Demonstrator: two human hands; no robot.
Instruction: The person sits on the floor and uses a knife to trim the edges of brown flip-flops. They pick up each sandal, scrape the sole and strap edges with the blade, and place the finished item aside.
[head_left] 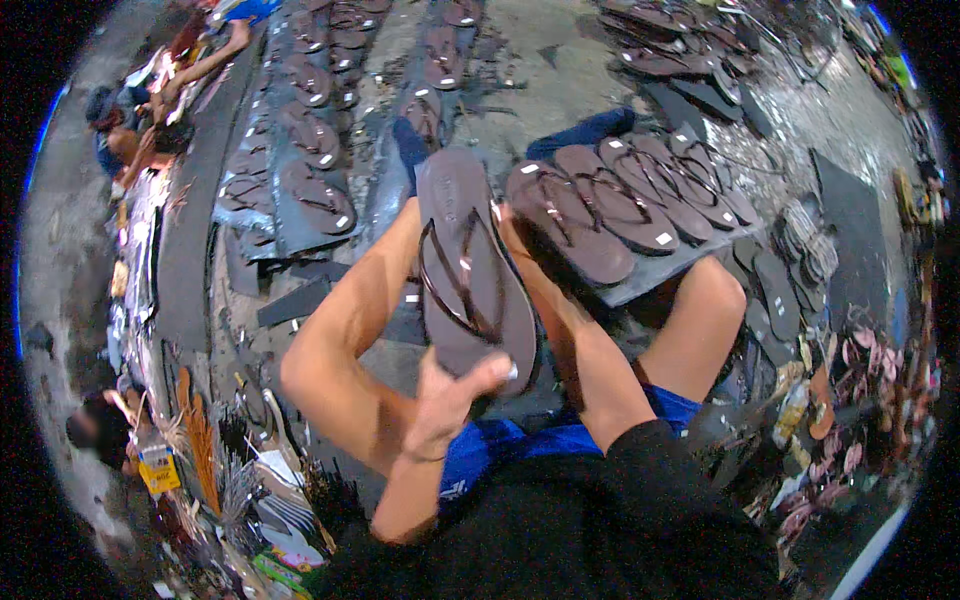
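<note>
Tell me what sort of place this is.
Probably a flip-flop workshop with work done on the floor. The left hand holds a brown flip-flop; finished ones lie in a row on a board, and more rows cover the concrete floor.

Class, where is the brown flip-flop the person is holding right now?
Head view, centre: the brown flip-flop stands upright over the lap, heel in the left hand, beside the row of finished flip-flops to its right.

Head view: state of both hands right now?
Left hand: closed on the heel end of the brown flip-flop, thumb across its sole.
Right hand: cannot be told; it is hidden behind the flip-flop, only the forearm shows.
</note>
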